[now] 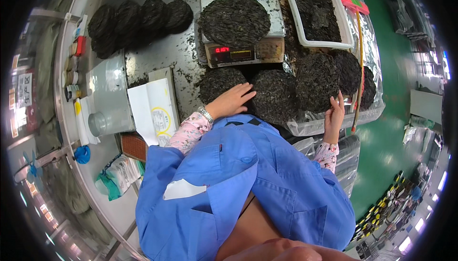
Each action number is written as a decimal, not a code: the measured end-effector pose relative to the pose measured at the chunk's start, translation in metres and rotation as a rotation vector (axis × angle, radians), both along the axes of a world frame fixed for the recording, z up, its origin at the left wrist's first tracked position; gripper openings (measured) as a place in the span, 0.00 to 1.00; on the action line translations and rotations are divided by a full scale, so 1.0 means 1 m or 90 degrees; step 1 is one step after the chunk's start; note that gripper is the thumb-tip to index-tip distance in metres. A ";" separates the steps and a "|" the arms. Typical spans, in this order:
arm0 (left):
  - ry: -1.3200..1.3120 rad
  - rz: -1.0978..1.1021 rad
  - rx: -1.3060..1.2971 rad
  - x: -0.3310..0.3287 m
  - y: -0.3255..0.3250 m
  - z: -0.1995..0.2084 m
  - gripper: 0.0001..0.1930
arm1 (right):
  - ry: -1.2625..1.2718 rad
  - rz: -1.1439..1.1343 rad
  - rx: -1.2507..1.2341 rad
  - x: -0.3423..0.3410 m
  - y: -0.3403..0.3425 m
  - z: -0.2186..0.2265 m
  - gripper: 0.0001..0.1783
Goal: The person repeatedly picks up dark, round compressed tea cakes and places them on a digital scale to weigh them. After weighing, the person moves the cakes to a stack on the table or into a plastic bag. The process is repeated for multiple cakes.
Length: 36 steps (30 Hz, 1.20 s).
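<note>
My left hand lies with fingers stretched out over the near edge of a round, dark cake that looks like dried seaweed. Its fingertips reach the gap beside a second dark cake. My right hand is raised at the near right edge of a third cake, index finger extended and nothing visible in its grasp. Whether it touches the cake I cannot tell. Another dark cake rests on a digital scale with a lit red display, beyond both hands.
Overlapping dark cakes lie at the far left of the metal table. A white tub of loose dark flakes stands far right. By it lies a pink-headed tool with a long yellow handle. A white box sits left, above green floor rightward.
</note>
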<state>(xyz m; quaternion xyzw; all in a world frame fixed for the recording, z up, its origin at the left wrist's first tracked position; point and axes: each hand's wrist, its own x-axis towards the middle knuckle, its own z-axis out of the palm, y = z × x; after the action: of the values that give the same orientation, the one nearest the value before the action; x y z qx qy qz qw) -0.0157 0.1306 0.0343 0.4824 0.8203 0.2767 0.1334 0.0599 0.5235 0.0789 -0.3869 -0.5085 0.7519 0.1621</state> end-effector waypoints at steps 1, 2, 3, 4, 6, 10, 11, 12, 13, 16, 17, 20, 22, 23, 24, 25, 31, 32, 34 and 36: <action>-0.007 -0.021 -0.028 0.005 0.001 0.001 0.42 | 0.005 0.001 0.001 0.003 0.005 -0.002 0.29; 0.006 -0.018 -0.030 0.007 0.004 0.000 0.43 | 0.010 0.002 0.001 0.007 0.008 -0.004 0.29; 0.018 -0.014 -0.032 0.009 0.009 0.000 0.44 | 0.002 -0.006 -0.006 0.010 0.010 -0.006 0.30; 0.030 -0.012 -0.034 0.011 0.016 0.003 0.45 | -0.006 -0.016 -0.012 0.014 0.007 -0.005 0.30; 0.077 -0.079 -0.045 0.009 0.034 0.017 0.46 | -0.014 -0.026 -0.028 0.016 0.004 -0.007 0.31; 0.122 -0.149 -0.082 0.014 0.063 0.013 0.42 | -0.001 -0.052 -0.053 0.017 0.002 -0.010 0.31; 0.113 -0.142 -0.077 0.014 0.065 0.009 0.40 | 0.007 -0.044 -0.047 0.020 0.003 -0.008 0.30; 0.104 -0.135 -0.073 0.014 0.066 0.005 0.38 | 0.014 -0.037 -0.041 0.023 0.004 -0.007 0.29; 0.127 -0.130 -0.041 0.013 0.064 0.008 0.30 | 0.027 -0.028 -0.041 0.027 0.009 -0.008 0.30; 0.137 -0.149 0.026 0.015 0.062 -0.015 0.24 | 0.081 -0.021 -0.065 0.034 0.020 -0.006 0.31; 0.124 -0.120 0.058 0.012 0.063 -0.004 0.19 | 0.109 -0.039 -0.088 0.033 0.016 0.005 0.31; -0.096 0.188 0.328 0.005 0.057 0.034 0.14 | 0.196 -0.011 -0.143 0.042 0.028 0.001 0.31; -0.113 0.481 0.312 -0.007 0.041 0.054 0.10 | 0.195 0.001 -0.177 0.039 0.019 0.013 0.31; -0.196 0.546 0.425 -0.019 0.035 0.058 0.11 | 0.196 0.031 -0.162 0.039 0.017 0.009 0.31; -0.280 0.610 0.539 -0.028 0.029 0.063 0.13 | 0.187 0.086 -0.141 0.039 0.017 -0.001 0.31; -0.417 0.619 0.642 -0.034 0.022 0.072 0.13 | 0.150 0.123 -0.112 0.038 0.013 -0.012 0.31; -0.470 0.726 0.932 -0.041 -0.051 0.089 0.13 | -0.005 0.418 0.660 -0.025 -0.056 -0.025 0.32; -0.434 0.777 0.988 -0.041 -0.064 0.090 0.16 | 0.050 0.428 0.790 -0.049 -0.075 -0.009 0.33; -0.387 0.812 1.054 -0.033 -0.087 0.102 0.17 | 0.170 0.492 0.791 -0.096 -0.119 0.015 0.38; -0.355 0.815 1.069 -0.021 -0.119 0.088 0.19 | 0.297 0.588 0.954 -0.139 -0.163 0.043 0.45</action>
<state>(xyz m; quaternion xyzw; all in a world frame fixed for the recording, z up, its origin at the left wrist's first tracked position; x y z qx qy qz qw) -0.0363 0.0111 0.1223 -0.1763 0.4095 0.8661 -0.2259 -0.0792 0.3604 0.1223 0.2240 -0.9228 0.2736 0.1527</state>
